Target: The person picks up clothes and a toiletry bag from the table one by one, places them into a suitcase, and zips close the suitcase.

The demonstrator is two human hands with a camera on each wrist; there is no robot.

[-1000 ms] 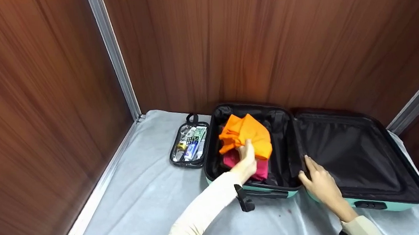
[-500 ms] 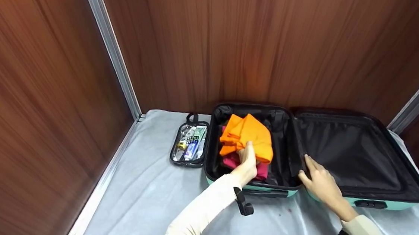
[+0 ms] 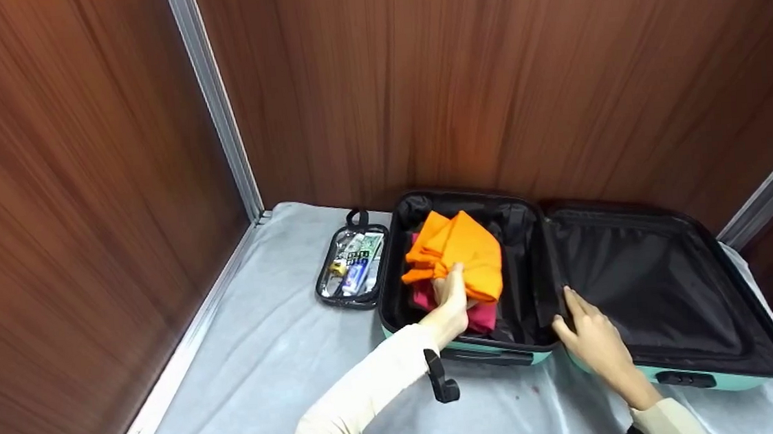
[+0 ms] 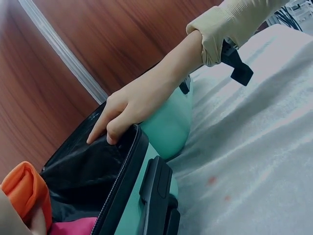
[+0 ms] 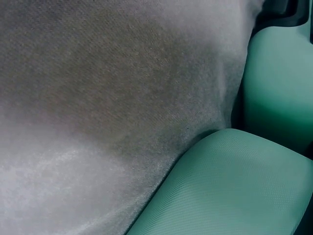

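Note:
A teal suitcase [image 3: 520, 289] with black lining lies open against the back wall. In its left half, my left hand [image 3: 450, 312] holds a folded orange cloth [image 3: 471, 255], thumb on top and fingers hidden beneath. Under the orange cloth lies a pink cloth [image 3: 483, 317], partly covered. My right hand [image 3: 596, 342] rests on the inner edge between the two halves, its fingers extended. From the left wrist, the right hand [image 4: 139, 103] is seen touching the black lining. The right wrist view shows only the teal shells [image 5: 230, 186] and the sheet.
A clear toiletry pouch [image 3: 352, 266] with black trim and small items inside lies left of the suitcase. The suitcase's right half [image 3: 647, 279] lies flat, black lining up. Wood-grain walls [image 3: 452, 81] stand behind and at the sides. A pale sheet [image 3: 267, 364] covers the surface.
The orange cloth's near edge has come slightly toward me and its left folds lie flatter. My left hand has shifted a little nearer and left. My right hand stays in place.

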